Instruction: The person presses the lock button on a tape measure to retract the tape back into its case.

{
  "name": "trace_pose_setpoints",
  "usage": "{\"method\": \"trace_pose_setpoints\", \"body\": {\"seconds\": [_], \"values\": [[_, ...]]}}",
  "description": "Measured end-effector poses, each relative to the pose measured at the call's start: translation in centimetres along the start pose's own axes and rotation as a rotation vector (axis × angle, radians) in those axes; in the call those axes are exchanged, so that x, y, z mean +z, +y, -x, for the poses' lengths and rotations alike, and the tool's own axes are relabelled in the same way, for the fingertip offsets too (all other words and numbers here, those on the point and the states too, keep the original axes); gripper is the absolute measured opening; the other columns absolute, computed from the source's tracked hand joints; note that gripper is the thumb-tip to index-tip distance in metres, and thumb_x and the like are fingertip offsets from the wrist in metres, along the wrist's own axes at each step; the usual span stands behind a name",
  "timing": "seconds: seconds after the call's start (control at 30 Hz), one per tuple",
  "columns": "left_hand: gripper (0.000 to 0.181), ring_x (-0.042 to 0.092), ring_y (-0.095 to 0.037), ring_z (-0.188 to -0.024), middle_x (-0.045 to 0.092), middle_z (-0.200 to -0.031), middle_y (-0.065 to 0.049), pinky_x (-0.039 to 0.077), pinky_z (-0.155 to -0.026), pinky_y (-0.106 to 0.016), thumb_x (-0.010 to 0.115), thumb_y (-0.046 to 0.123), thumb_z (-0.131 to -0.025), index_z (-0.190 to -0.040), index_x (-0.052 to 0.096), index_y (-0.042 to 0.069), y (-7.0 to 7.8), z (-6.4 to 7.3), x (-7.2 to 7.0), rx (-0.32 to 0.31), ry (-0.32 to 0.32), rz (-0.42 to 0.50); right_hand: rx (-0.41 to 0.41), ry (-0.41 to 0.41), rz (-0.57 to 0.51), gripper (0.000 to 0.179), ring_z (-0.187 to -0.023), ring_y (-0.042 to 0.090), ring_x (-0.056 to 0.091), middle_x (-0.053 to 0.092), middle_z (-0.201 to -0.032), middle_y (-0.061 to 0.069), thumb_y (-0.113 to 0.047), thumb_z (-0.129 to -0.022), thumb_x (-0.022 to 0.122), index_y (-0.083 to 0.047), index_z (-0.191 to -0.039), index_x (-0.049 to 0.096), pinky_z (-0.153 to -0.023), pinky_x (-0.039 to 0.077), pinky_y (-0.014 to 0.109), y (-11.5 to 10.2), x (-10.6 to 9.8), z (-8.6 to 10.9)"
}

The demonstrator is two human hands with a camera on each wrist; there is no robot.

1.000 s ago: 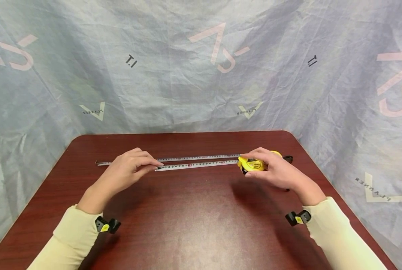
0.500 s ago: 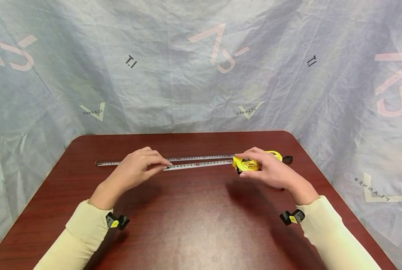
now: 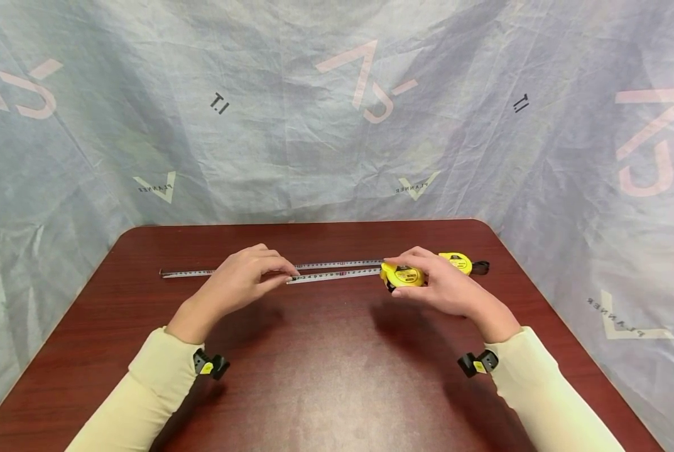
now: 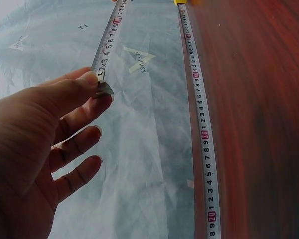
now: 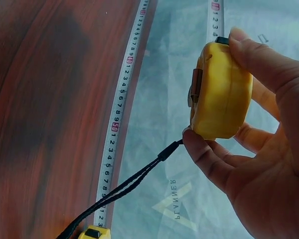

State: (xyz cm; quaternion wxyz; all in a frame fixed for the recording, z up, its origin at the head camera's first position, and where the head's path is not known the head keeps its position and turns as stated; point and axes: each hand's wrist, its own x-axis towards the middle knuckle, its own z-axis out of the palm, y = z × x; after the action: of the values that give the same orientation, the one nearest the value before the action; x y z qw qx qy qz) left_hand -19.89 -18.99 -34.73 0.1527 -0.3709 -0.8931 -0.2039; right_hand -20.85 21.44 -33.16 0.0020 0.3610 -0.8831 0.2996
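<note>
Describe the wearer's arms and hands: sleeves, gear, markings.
Left hand and right hand: no gloves. Left sleeve and right sleeve: long, plain, pale yellow. Left wrist unit and right wrist unit: small, black, yellow patch each.

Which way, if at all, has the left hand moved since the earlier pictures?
Yes. In the head view, the left hand has moved right, farther from the left edge of the table.
</note>
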Motion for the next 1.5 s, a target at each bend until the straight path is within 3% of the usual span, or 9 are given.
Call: {"method": "trace_pose_setpoints", "body": {"seconds": [0.23, 0.9, 1.23, 1.5], "values": [[0.014, 0.057, -0.008, -0.088, 0.070, -0.102, 0.020, 0.047, -0.071, -0.031, 0.076, 0.024, -0.097, -0.108, 0.079, 0.031, 0.2, -0.8, 0.5, 0.017, 0.006, 0.012, -0.022, -0.003, -0.016, 0.058, -0.106, 0.011, 0.059, 0.060, -0.126, -0.004, -0.034, -0.090, 0.084, -0.019, -0.142, 0.064, -0.082, 0.052, 0.032, -0.1, 0.6, -0.6], [0.014, 0.060, -0.011, -0.090, 0.071, -0.103, 0.020, 0.048, -0.074, -0.031, 0.076, 0.023, -0.097, -0.108, 0.081, 0.029, 1.3, -2.8, 1.7, 0.063, 0.016, 0.041, 0.038, -0.041, -0.068, 0.057, -0.099, 0.013, 0.060, 0.058, -0.128, -0.007, -0.040, -0.090, 0.082, -0.025, -0.142, 0.064, -0.080, 0.054, 0.039, -1.6, 1.6, -1.8], [0.015, 0.058, -0.008, -0.090, 0.071, -0.102, 0.019, 0.048, -0.074, -0.030, 0.078, 0.019, -0.095, -0.108, 0.081, 0.028, 2.1, -3.7, 2.2, 0.091, 0.023, 0.038, -0.023, -0.046, -0.074, 0.057, -0.100, 0.011, 0.059, 0.059, -0.124, -0.007, -0.038, -0.089, 0.083, -0.024, -0.141, 0.065, -0.079, 0.054, 0.034, -2.3, 2.4, -2.9], [0.014, 0.059, -0.010, -0.089, 0.071, -0.102, 0.018, 0.047, -0.073, -0.030, 0.078, 0.020, -0.095, -0.107, 0.080, 0.027, 2.3, -4.3, 2.6, 0.102, 0.034, 0.034, -0.018, -0.037, -0.057, 0.056, -0.097, 0.011, 0.058, 0.060, -0.122, -0.003, -0.039, -0.088, 0.084, -0.025, -0.140, 0.065, -0.078, 0.053, 0.033, -2.9, 2.7, -3.2]]}}
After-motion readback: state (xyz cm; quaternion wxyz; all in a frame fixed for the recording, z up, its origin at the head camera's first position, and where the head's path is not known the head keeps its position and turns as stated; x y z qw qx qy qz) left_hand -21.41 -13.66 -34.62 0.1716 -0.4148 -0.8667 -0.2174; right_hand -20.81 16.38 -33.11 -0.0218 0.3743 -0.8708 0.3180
